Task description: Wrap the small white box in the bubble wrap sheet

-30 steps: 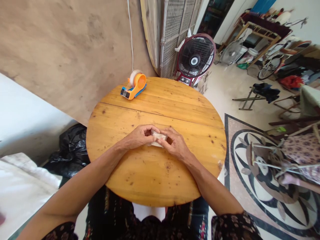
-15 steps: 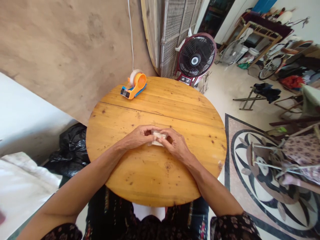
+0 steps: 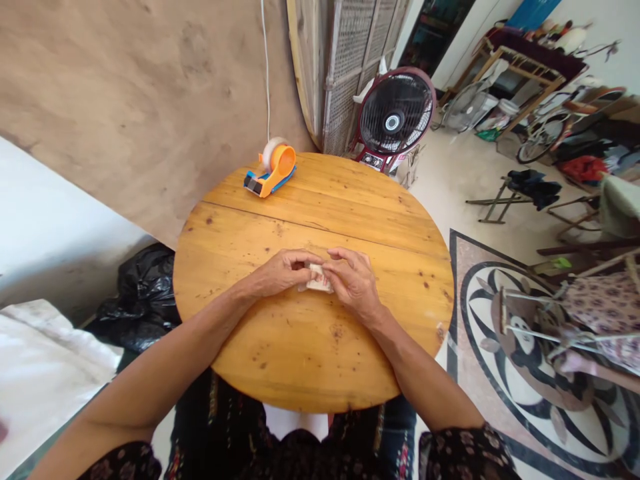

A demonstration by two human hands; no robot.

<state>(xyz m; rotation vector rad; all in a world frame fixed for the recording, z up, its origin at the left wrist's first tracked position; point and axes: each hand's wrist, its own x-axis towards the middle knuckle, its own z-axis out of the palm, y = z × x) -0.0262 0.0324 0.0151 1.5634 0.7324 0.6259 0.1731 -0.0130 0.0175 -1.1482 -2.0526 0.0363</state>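
Note:
Low over the middle of the round wooden table [image 3: 300, 347] is a small whitish packet [image 3: 319, 281] with faint reddish print and what looks like clear wrapping. My left hand [image 3: 283, 274] pinches its left end between thumb and fingers. On the other side, my right hand [image 3: 356, 280] has its thumb and a bent finger closed at the packet's upper right edge, with another finger lifted away. The fingers cover parts of the packet. Farther off, near the table's back left edge, stands an orange and blue tape dispenser [image 3: 273, 175] with a roll of tape.
A dark red fan [image 3: 397, 113] stands just behind the table. A plywood panel [image 3: 150, 87] rises at the left, above a black plastic bag [image 3: 145, 293]. On the right are a folding stool [image 3: 520, 190] and a patterned floor inlay [image 3: 500, 333].
My right hand's fingers have shifted, with one finger raised off and the thumb pulled slightly right, so more of the packet shows. My left hand keeps its hold.

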